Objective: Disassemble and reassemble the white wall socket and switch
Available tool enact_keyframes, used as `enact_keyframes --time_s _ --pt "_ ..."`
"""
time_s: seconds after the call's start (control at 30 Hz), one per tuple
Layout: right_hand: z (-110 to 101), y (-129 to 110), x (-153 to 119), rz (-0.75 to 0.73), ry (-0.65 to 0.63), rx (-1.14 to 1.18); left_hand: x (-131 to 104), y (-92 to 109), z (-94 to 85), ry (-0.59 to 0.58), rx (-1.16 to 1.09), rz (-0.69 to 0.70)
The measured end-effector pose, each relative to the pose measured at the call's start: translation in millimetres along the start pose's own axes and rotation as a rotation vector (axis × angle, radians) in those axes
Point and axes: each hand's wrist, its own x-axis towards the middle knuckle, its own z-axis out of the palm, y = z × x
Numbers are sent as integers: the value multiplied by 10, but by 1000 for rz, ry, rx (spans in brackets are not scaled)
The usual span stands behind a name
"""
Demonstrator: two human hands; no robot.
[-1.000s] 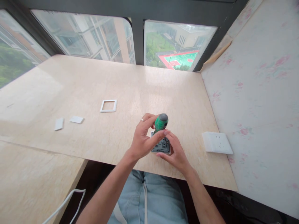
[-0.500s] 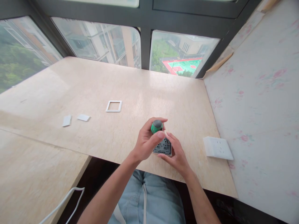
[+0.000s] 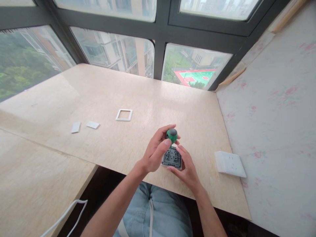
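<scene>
My left hand [image 3: 158, 148] is closed around the green handle of a screwdriver [image 3: 172, 135], whose grey end points up toward me. The screwdriver stands over the far edge of a wall switch [image 3: 172, 158], a square dark grey body with two switch mechanisms showing and a pale rim. Its tip is hidden behind the handle and fingers. My right hand [image 3: 186, 168] grips the switch by its right side, thumb at the near edge and fingers at the far right corner.
On the pale sill [image 3: 103, 89] lie a white square frame [image 3: 124, 115] and two small white rocker covers [image 3: 93, 125]. A white socket plate [image 3: 230, 164] sits at the right by the flowered wall. A white cable [image 3: 66, 214] hangs at the lower left.
The view has tilted up slightly, so things sit lower and a bit to the right. The screwdriver handle leans a little further right, uncovering more of the switch. Both grips stay the same.
</scene>
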Motion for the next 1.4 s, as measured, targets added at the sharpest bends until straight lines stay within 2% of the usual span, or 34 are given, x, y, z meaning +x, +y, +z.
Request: enact_keyframes --time_s 0.17,0.4,0.6,0.7,0.8,0.93,1.1,1.3,1.4 --pt "14 13 -7 -6 11 -1 23 -28 40 60 -171 -17" --pt "22 32 -18 -15 13 -11 45 -81 110 101 -109 57" --pt "19 23 -10 -22 14 -10 21 -57 83 82 -81 42" --pt "16 16 -4 -20 18 -7 12 -56 86 46 -177 34" --pt "20 22 -3 -21 20 1 20 -88 115 35 -250 87" --pt "26 34 -6 -36 19 10 46 -155 142 75 -246 145" --pt "20 16 -5 -26 27 1 73 -130 117 51 -213 120" --pt "26 18 -6 -30 45 -2 108 -10 121 1 -206 -34" --pt "29 29 -7 -26 45 3 129 -22 164 -17 -233 -14"
